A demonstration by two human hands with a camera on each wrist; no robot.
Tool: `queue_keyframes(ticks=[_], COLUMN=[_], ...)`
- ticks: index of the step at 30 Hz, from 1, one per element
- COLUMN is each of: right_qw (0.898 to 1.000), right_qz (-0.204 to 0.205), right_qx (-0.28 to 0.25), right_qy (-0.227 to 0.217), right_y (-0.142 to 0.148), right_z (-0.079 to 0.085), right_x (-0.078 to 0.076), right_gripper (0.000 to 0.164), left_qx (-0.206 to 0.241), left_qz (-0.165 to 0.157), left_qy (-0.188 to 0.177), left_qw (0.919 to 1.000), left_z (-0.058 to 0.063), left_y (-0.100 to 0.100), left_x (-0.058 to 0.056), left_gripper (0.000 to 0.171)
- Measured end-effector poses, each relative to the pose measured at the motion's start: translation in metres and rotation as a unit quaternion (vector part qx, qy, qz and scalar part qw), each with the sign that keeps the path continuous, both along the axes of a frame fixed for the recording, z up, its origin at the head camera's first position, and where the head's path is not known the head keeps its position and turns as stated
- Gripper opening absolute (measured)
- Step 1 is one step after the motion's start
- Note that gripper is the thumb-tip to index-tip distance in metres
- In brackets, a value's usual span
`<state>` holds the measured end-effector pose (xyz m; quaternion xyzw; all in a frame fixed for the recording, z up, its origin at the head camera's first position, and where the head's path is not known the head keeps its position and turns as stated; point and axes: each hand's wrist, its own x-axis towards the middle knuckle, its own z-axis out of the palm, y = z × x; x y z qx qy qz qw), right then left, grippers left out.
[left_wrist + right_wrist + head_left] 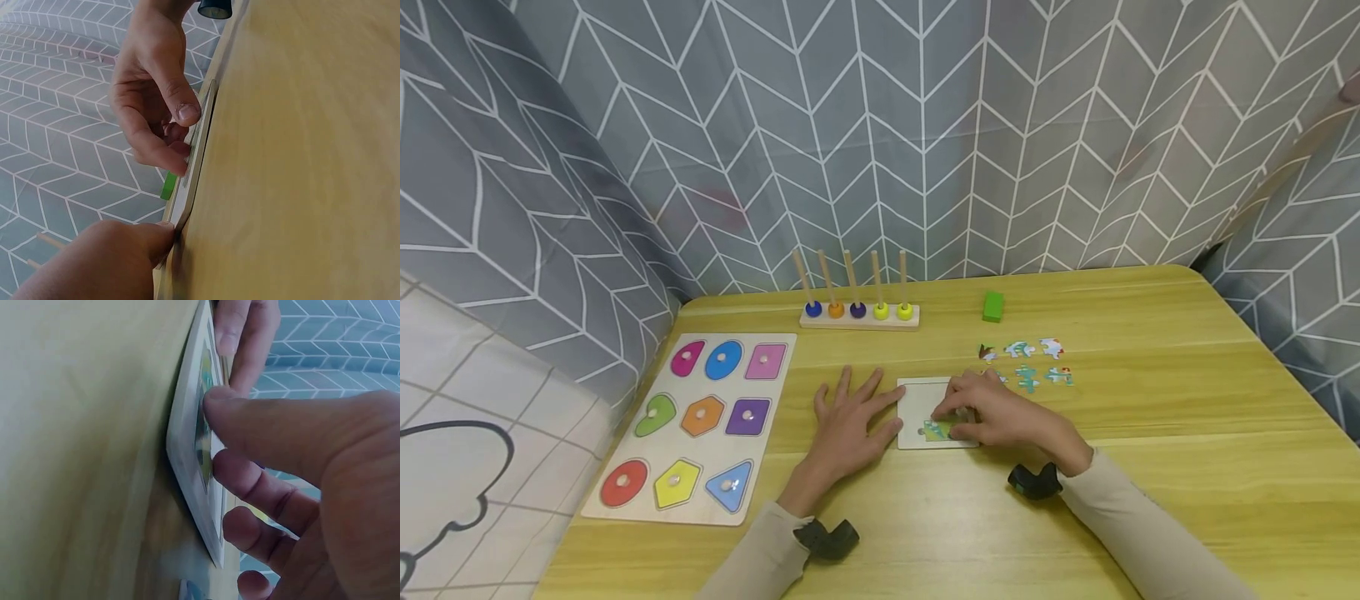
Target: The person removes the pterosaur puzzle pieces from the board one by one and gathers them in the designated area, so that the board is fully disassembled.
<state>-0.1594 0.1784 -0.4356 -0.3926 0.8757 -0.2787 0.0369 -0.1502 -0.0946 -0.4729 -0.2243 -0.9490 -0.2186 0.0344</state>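
A small pale puzzle tray (pixel 917 400) lies flat on the table between the hands. My left hand (pixel 853 421) is spread on the table, its thumb and index fingertip at the tray's left edge. Over the tray's right part, my right hand (pixel 992 408) has its thumb and fingers bent down to a green and yellow puzzle piece (pixel 934 431) in the lower part of the tray. In the right wrist view, the thumb (pixel 228 412) touches the piece's surface, and part of the piece is hidden behind it.
Several loose puzzle pieces (pixel 1027 377) lie right of the tray, with a green block (pixel 992 307) behind them. A peg stand (pixel 859 321) with coloured beads is at the back. On the left rests a knobbed shape board (pixel 688 450). A patterned curtain (pixel 895 142) hangs behind the table.
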Motion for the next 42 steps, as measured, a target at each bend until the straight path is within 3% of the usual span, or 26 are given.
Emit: queue_keyframes(ticks=[8,19,27,42], right_qw=[1.0,0.999,0.999,0.998], right_qz=[-0.005,-0.009,0.005,-0.005], right_qx=[0.013,0.037,0.027,0.004], right_qy=[-0.008,-0.03,-0.028,-0.057], right_y=[-0.0037,-0.0083,-0.009,-0.0098], right_z=[0.0013,0.0005,0.0,0.0016], right_x=[0.0026,0.0072,0.008,0.0072], right_gripper=[0.022,0.038,0.034,0.033], left_qx=[0.005,0.006,0.005,0.009], left_qz=[-0.002,-0.002,-0.002,-0.004], left_qy=[0.001,0.005,0.006,0.006], left_qw=[1.0,1.0,1.0,0.9999], left_z=[0.0017,0.001,0.0005,0.0017], left_y=[0.0005,0.0011,0.0008,0.0004], left_x=[0.0009,0.0017,0.0016,0.0024], left_gripper=[0.046,0.046,0.046,0.046])
